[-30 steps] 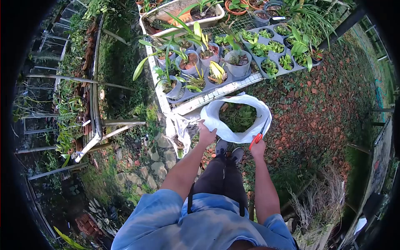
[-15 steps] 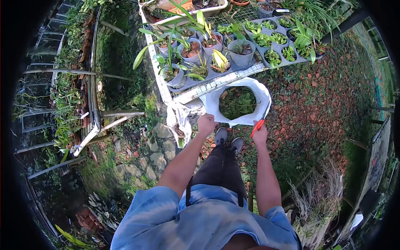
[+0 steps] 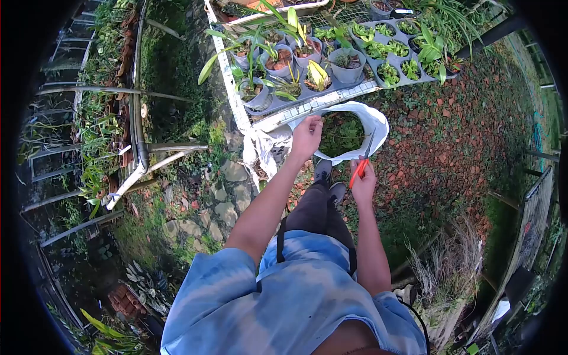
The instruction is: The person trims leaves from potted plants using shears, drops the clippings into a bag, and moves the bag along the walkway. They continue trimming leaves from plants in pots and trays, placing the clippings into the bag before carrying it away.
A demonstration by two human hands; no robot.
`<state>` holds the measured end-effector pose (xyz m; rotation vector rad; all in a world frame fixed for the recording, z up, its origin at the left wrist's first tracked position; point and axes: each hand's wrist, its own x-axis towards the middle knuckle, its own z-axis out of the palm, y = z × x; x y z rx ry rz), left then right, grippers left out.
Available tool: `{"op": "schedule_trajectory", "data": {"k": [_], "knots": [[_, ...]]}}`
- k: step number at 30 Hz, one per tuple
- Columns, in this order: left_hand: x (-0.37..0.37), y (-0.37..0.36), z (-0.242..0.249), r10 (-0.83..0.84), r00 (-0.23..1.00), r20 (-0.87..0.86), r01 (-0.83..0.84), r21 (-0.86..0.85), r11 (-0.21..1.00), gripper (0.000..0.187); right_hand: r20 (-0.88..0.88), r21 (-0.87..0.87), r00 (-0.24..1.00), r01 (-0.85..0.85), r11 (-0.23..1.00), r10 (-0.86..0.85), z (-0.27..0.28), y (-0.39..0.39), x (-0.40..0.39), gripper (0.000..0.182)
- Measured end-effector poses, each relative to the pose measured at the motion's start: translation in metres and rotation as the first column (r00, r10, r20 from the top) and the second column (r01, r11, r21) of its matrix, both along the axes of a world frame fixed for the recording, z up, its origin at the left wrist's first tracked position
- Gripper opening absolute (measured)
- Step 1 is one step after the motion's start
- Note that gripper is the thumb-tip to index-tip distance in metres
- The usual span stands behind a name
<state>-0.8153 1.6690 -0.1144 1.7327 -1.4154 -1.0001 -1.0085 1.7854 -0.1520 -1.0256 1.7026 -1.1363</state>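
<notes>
A white bag (image 3: pixel 376 120) stands with its mouth wide in front of my feet, and green leafy cuttings (image 3: pixel 345 134) lie inside it. My left hand (image 3: pixel 307 137) is at the left side of the bag's mouth, its fingers curled in. Whatever those fingers hold, if anything, is too small to make out. Orange-handled scissors (image 3: pixel 358 173) are in my right hand (image 3: pixel 364 184), at the bag's near right rim. Their dark blades point forward, over the mouth of the bag.
Beyond the bag is a white-framed mesh table (image 3: pixel 322 105) with potted plants (image 3: pixel 347 64) and a grey tray of seedlings (image 3: pixel 387 50). White cloth (image 3: pixel 260 155) hangs at its near corner. Reddish stones (image 3: pixel 435 139) cover the ground to the right; a pipe-framed rack (image 3: pixel 142 118) stands left.
My left hand has moved forward, from below the bag's near left edge up to the side of its mouth. The scissors remain in my right hand, and the view has shifted slightly.
</notes>
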Motion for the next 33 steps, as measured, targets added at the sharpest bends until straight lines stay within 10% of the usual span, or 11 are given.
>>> {"op": "schedule_trajectory", "data": {"k": [12,20,29,33], "knots": [[-0.021,0.085,0.01,-0.241,0.956,-0.169,0.29,0.404,0.868,0.035,0.18,0.188,0.984,-0.043,0.981,0.008,0.028,0.005,-0.013,0.017],[-0.015,0.035,0.028,-0.367,0.918,-0.152,0.391,0.18,0.902,0.02,0.32,0.176,0.947,-0.076,0.981,0.016,0.058,-0.027,-0.012,0.026],[-0.027,-0.022,0.023,0.041,0.975,-0.216,-0.04,0.009,0.999,0.026,0.175,0.158,0.929,-0.354,0.922,0.327,0.074,-0.079,-0.077,0.032],[-0.032,-0.083,0.026,0.243,0.944,0.224,-0.176,-0.283,0.943,0.031,0.148,0.168,0.901,-0.43,0.887,0.409,0.099,-0.098,-0.119,0.036]]}}
